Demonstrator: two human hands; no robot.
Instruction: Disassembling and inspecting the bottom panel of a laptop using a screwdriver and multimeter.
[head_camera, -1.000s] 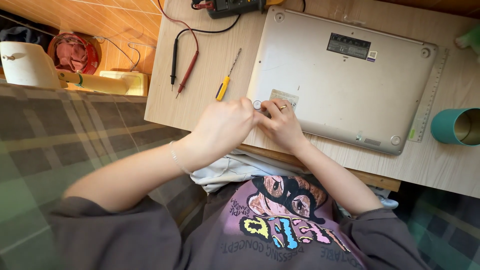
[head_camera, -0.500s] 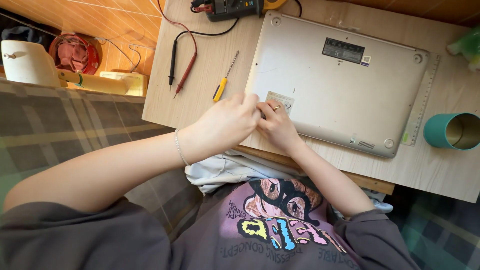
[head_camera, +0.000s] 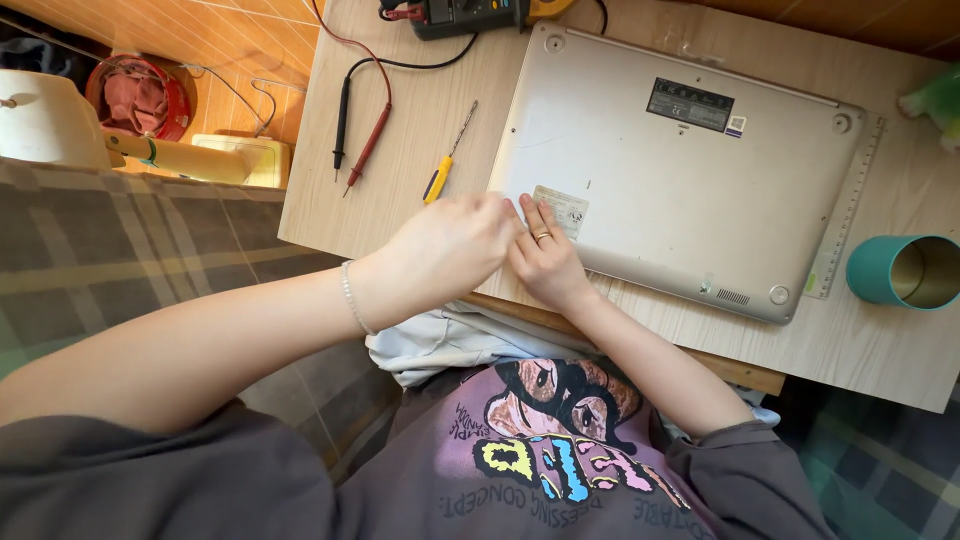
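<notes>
A silver laptop (head_camera: 690, 170) lies bottom-up on a pale wood-grain desk (head_camera: 420, 120), its smooth matte shell marked by round rubber feet at the corners. The person's left hand (head_camera: 445, 250), loosely curled, covers the near left corner; what it grips cannot be told. The right hand (head_camera: 545, 262), ringed, rests flat with fingers extended on the shell beside a small pale sticker (head_camera: 562, 208). Just left of the laptop lies a slim yellow-handled screwdriver (head_camera: 440, 170); red and black probe leads (head_camera: 355, 140) sit farther left. A teal cylindrical cup (head_camera: 885, 272) lies on its side at right, next to a clear ruler (head_camera: 845, 210).
</notes>
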